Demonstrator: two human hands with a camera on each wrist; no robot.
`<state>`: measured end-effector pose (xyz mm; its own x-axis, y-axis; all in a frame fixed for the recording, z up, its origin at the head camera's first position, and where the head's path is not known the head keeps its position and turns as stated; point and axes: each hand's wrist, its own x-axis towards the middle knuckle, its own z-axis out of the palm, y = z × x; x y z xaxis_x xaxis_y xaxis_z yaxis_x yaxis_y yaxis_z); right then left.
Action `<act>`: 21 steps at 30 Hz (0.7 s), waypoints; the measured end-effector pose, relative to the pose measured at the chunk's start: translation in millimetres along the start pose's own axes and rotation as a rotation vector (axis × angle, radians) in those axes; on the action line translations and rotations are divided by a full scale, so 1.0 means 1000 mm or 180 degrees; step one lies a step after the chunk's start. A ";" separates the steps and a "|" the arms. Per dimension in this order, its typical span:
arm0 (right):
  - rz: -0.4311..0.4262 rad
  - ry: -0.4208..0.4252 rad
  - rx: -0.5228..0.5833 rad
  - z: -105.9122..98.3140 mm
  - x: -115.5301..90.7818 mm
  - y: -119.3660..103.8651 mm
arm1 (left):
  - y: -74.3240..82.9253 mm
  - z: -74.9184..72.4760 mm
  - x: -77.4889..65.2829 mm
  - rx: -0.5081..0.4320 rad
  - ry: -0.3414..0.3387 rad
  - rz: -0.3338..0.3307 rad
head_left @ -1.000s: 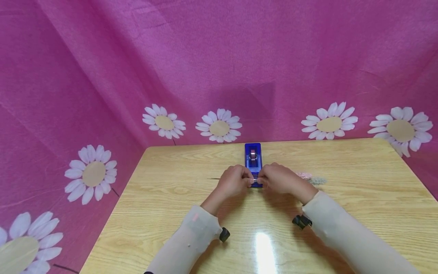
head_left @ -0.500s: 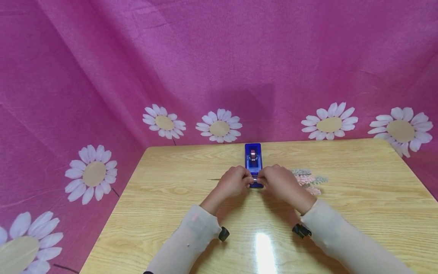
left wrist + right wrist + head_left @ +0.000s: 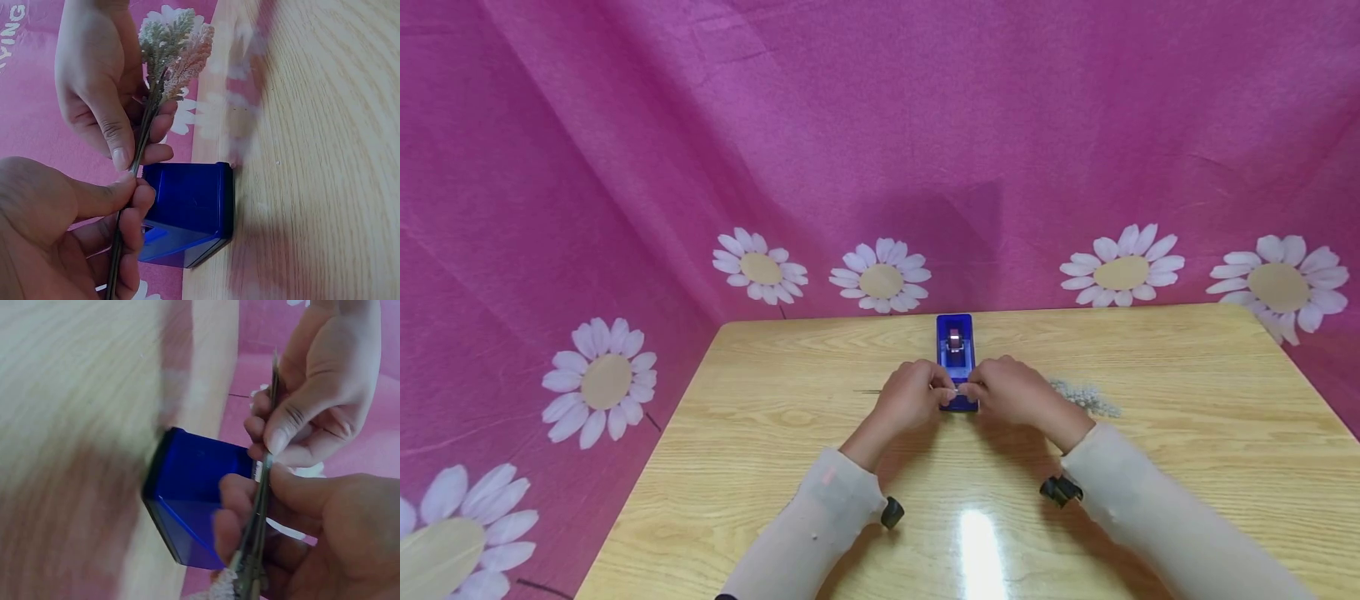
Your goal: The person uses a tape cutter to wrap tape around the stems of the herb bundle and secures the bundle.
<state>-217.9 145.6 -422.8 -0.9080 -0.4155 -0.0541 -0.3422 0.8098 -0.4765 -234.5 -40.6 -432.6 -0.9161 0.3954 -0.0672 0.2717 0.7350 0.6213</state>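
Observation:
Both hands hold a thin bunch of artificial flowers [image 3: 178, 53] level above the front of a blue tape dispenser [image 3: 955, 354]. My left hand [image 3: 913, 398] pinches the dark stems [image 3: 117, 250] between thumb and curled fingers. Close beside it, my right hand [image 3: 1017, 396] grips the stems nearer the flower heads. A small pale, shiny strip, which looks like clear tape, shows on the stems between the two thumbs. The fluffy heads, pale green and pink in the left wrist view, stick out past the right hand. Stem ends point left. Fingers hide much of the stems.
The wood-grain table [image 3: 775, 467] reaches back to a pink cloth [image 3: 850, 125] printed with white daisies. The dispenser stands near the table's back edge, a tape roll [image 3: 955, 340] inside it. Light glares off the table in front.
The bunch has turned between my fingers: pink heads showed beyond the right hand earlier, and now only greyish ones do in the head view. Both hands have stayed in nearly the same place.

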 end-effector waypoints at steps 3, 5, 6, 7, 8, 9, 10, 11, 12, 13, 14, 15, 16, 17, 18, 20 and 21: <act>0.0060 0.0098 0.0132 0.004 -0.002 0.001 | 0.001 0.000 -0.001 -0.0089 -0.0054 -0.0037; 0.0100 0.0160 0.0183 0.006 -0.004 0.002 | 0.002 0.001 -0.002 -0.0121 -0.0065 -0.0047; 0.0115 0.0194 0.0196 0.007 -0.004 0.002 | 0.002 0.002 -0.002 -0.0114 -0.0058 -0.0056; 0.0117 0.0234 0.0196 0.008 -0.005 0.002 | 0.003 0.002 -0.002 -0.0090 -0.0037 -0.0059; 0.0116 0.0271 0.0188 0.009 -0.006 0.002 | 0.003 0.003 -0.002 -0.0048 0.0001 -0.0060; 0.0105 0.0304 0.0179 0.010 -0.006 0.001 | 0.003 0.004 -0.001 -0.0041 0.0025 -0.0077; 0.0089 0.0333 0.0174 0.011 -0.006 0.001 | 0.004 0.006 -0.001 -0.0026 0.0058 -0.0103; 0.0073 0.0356 0.0161 0.012 -0.007 0.001 | 0.004 0.007 -0.001 0.0004 0.0095 -0.0128; 0.0056 0.0373 0.0155 0.013 -0.007 0.000 | 0.004 0.008 -0.001 0.0036 0.0125 -0.0158; 0.0044 0.0379 0.0146 0.013 -0.007 0.000 | 0.004 0.009 -0.001 0.0051 0.0150 -0.0182; 0.0029 0.0385 0.0144 0.014 -0.007 0.000 | 0.004 0.011 -0.001 0.0065 0.0173 -0.0205; 0.0017 0.0384 0.0154 0.014 -0.007 0.000 | 0.003 0.012 0.000 0.0081 0.0191 -0.0219; 0.0002 0.0390 0.0164 0.014 -0.007 0.000 | 0.003 0.013 0.000 0.0089 0.0205 -0.0230; -0.0011 0.0402 0.0165 0.013 -0.007 0.000 | 0.003 0.013 0.000 0.0088 0.0208 -0.0238; -0.0005 0.0396 0.0184 0.013 -0.007 0.000 | 0.003 0.014 0.000 0.0081 0.0208 -0.0244; 0.0016 0.0385 0.0203 0.010 -0.007 0.001 | 0.002 0.014 0.000 0.0058 0.0214 -0.0239; 0.0030 0.0388 0.0206 0.009 -0.006 0.001 | 0.002 0.015 0.001 0.0061 0.0226 -0.0227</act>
<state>-210.5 145.4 -431.3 -0.9351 -0.3514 0.0462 -0.3207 0.7835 -0.5323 -230.1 -30.9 -442.9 -0.9517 0.3022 -0.0546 0.2102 0.7706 0.6017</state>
